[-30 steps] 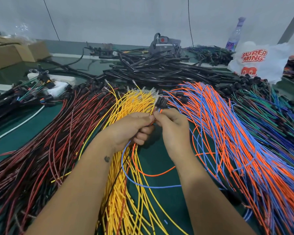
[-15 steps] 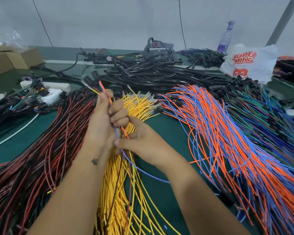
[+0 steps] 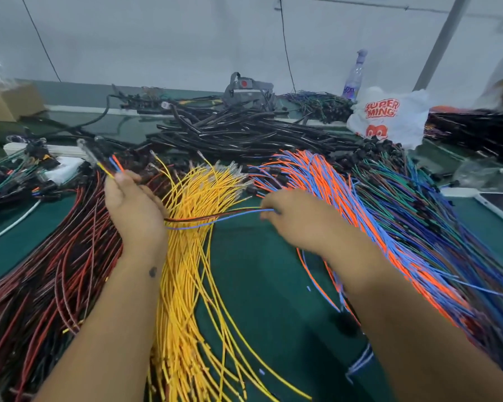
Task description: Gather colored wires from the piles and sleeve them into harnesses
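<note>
Gripped in my left hand (image 3: 134,207), the gathered wires (image 3: 215,220) poke out toward 11 o'clock; my right hand (image 3: 296,219) pinches their tails at 3 o'clock, probably to pull them straight for sleeving. Black sleeves (image 3: 244,134) lie at 12 o'clock, beyond the yellow pile (image 3: 192,285).

Two bare forearms, no sleeves, small dark mark (image 3: 152,271) near left wrist

Glossy black tubing (image 3: 244,134); matt green table (image 3: 259,285); crinkled plastic bag (image 3: 389,117).
</note>
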The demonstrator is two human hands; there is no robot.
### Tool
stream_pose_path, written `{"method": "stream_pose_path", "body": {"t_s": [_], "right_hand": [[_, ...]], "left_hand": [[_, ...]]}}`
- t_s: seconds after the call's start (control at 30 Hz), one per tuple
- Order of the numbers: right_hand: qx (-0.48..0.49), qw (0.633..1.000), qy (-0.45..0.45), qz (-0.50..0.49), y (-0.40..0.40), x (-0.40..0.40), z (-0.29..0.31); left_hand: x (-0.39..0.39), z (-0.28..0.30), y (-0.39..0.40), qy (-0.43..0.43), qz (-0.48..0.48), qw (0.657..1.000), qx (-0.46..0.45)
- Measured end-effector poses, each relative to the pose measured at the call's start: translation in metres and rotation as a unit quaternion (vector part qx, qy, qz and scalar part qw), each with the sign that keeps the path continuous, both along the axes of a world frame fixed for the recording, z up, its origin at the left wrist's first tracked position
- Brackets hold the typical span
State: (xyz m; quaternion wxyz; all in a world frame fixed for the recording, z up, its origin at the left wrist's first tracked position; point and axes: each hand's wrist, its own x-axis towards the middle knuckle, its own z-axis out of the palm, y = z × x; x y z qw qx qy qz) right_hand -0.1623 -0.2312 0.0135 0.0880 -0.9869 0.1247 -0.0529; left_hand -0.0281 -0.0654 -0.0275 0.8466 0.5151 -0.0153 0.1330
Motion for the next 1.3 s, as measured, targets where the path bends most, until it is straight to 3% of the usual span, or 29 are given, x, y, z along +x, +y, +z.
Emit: {"method": "stream_pose_path", "body": {"t_s": [0.07,0.13,0.2,0.3,0.4,0.47,0.5,0.57,0.6,0.63,0.67,0.77,0.83,0.93,1.0,1.07,1.13,1.2,1.3], "right_hand": [[-0.103,0.993,-0.022,-0.044,-0.014,-0.008,0.0],[-0.14,0.986,-0.042,-0.079,-0.023,-0.015,0.005],[-0.083,0.993,-0.032,-0.078,-0.02,-0.017,0.016],[0.097,0.994,0.033,0.039,0.003,-0.026,0.04],[0.183,0.953,0.154,0.185,0.035,-0.041,0.052],[0.248,0.912,0.236,0.225,0.054,-0.049,0.045],[0.275,0.895,0.268,0.229,0.061,-0.051,0.038],[0.282,0.878,0.315,0.226,0.07,-0.053,0.022],[0.276,0.873,0.338,0.22,0.071,-0.053,0.015],[0.274,0.866,0.36,0.213,0.071,-0.053,0.011],[0.279,0.861,0.372,0.205,0.07,-0.053,0.009],[0.312,0.874,0.32,0.188,0.06,-0.05,0.012],[0.337,0.885,0.27,0.176,0.046,-0.039,0.017],[0.32,0.872,0.324,0.177,0.019,-0.027,0.027],[0.36,0.888,0.25,0.14,-0.003,-0.031,0.029],[0.383,0.921,0.048,0.058,-0.028,-0.043,0.028],[0.298,0.948,-0.108,-0.014,-0.059,-0.052,0.024],[0.183,0.962,-0.17,-0.112,-0.092,-0.058,0.019],[0.158,0.948,-0.157,-0.226,-0.139,-0.065,0.008]], "left_hand": [[-0.001,0.0,-0.002,0.001,0.007,1.0,0.009],[0.0,-0.002,-0.005,-0.005,0.001,1.0,0.027],[0.003,-0.007,-0.005,-0.025,0.001,0.997,0.079],[0.004,-0.009,-0.005,-0.036,0.004,0.991,0.131],[0.006,-0.001,-0.005,0.007,-0.009,1.0,0.025],[0.014,0.003,0.002,0.07,-0.094,0.983,-0.142],[0.017,0.003,0.007,0.106,-0.176,0.942,-0.267],[0.02,-0.004,0.014,0.152,-0.349,0.782,-0.494],[0.019,-0.009,0.015,0.16,-0.41,0.719,-0.537],[0.016,-0.012,0.012,0.167,-0.451,0.694,-0.537],[0.011,-0.013,0.006,0.176,-0.474,0.696,-0.51],[-0.011,-0.008,-0.024,0.194,-0.472,0.794,-0.329],[-0.028,-0.002,-0.046,0.19,-0.469,0.847,-0.165],[-0.037,-0.005,-0.058,0.121,-0.378,0.914,0.084],[-0.037,-0.014,-0.057,0.044,-0.332,0.918,0.212],[-0.037,-0.02,-0.056,-0.014,-0.312,0.9,0.303],[-0.039,-0.022,-0.058,-0.034,-0.294,0.892,0.341],[-0.042,-0.021,-0.059,-0.016,-0.301,0.9,0.314],[-0.044,-0.02,-0.057,-0.028,-0.298,0.895,0.331]]}}
